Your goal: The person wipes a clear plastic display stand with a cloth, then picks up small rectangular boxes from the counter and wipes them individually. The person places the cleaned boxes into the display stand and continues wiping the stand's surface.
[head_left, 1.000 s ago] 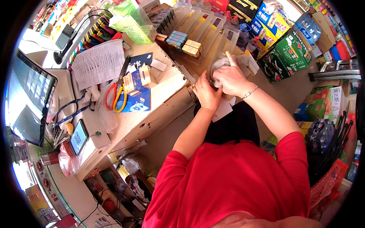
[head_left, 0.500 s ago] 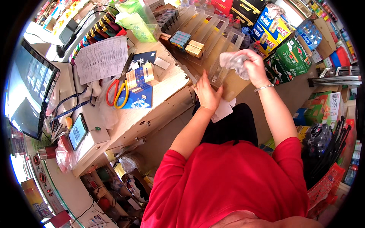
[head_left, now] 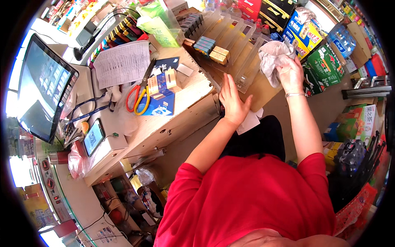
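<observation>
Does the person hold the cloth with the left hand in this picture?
No, the right hand holds the crumpled grey cloth, while the left hand is open and apart from it.

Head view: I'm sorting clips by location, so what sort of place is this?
Probably a small shop: there's a monitor by the wooden counter, cartons stacked nearby, and small boxes in a clear divided tray.

Bright light is falling across a pale desk, shelves are showing beneath it, brown floor is running past, and stocked racks are lining the upper right.
</observation>
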The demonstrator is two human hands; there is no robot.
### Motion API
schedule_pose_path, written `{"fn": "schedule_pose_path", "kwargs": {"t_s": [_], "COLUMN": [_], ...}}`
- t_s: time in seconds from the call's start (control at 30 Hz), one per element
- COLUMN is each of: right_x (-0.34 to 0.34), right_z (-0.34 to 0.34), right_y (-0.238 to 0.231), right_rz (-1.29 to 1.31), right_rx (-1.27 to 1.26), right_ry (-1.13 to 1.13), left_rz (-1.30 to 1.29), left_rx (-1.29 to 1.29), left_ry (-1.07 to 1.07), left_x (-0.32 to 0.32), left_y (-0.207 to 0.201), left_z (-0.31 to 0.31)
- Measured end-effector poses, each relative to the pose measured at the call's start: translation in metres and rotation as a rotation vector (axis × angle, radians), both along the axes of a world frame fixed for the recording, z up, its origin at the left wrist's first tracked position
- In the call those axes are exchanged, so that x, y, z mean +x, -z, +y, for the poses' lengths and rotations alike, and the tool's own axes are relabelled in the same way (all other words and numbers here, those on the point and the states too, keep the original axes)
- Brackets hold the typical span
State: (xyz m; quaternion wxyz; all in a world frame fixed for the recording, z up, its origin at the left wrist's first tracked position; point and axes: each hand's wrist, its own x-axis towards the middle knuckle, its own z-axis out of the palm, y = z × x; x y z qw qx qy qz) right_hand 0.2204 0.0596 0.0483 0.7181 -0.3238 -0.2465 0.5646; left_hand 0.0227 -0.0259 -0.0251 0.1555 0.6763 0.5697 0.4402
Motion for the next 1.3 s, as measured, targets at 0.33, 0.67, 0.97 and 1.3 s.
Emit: {"fn": "schedule_pose_path", "kwargs": {"t_s": [0.33,0.67,0.97,1.3], "right_x": [-0.02,-0.046,-0.046,-0.031], "right_z": [0.018,0.018,0.04,0.087], "right_y": [-0.019,0.024,-0.006,0.001], "right_rz": [-0.012,-1.778,-2.241,-2.312], "right_rx": [0.181,0.594,0.617,0.161], "right_ry": [0.092,-0.284,-0.629,-0.349], "left_rz": [-0.088,-0.109,-0.128,-0.098], "left_rx": [0.068,0.113,0.052,-0.011], "left_ry": [-0.047,-0.005,0.026,0.044], "left_x": [0.003,0.001,-0.001,-0.005], "left_y": [-0.002,0.007,0.004,-0.004], "left_z": [0.017,0.037,0.047,0.045]}}
